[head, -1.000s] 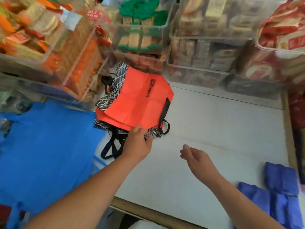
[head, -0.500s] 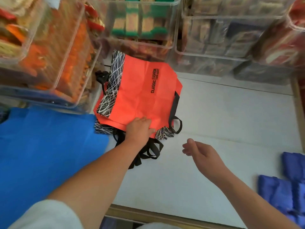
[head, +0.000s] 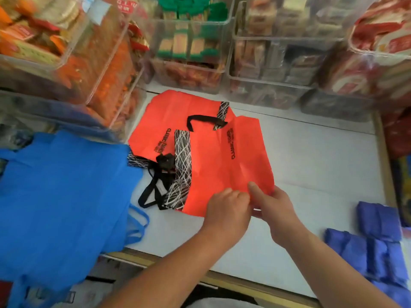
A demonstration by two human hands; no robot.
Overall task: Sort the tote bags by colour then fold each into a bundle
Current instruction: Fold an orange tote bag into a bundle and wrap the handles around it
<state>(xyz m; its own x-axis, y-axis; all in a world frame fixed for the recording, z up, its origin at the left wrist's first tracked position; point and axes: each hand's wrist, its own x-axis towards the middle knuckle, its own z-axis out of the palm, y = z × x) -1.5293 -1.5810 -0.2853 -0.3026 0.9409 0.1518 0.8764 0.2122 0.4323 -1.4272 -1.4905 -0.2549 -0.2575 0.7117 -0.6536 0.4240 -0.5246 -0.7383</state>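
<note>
Two orange tote bags with black-and-white patterned sides and black handles lie on the white table. The upper orange bag [head: 231, 158] is shifted right off the lower orange bag [head: 155, 123]. My left hand [head: 226, 210] pinches the upper bag's near edge. Beside it, my right hand [head: 270, 203] grips the near right corner, thumb on top. A pile of flat blue tote bags [head: 62, 196] hangs over the table's left side. Folded blue bundles [head: 375, 243] sit at the near right.
Clear plastic bins [head: 266, 70] full of packaged snacks line the back and left of the white table [head: 322, 170]. A wooden rim [head: 244, 283] runs along the near edge and the right side. Black handles [head: 155, 187] trail between the orange and blue bags.
My left hand pulled the top orange bag to the right, off the one beneath. My right hand came in from the open table and took hold of its near corner.
</note>
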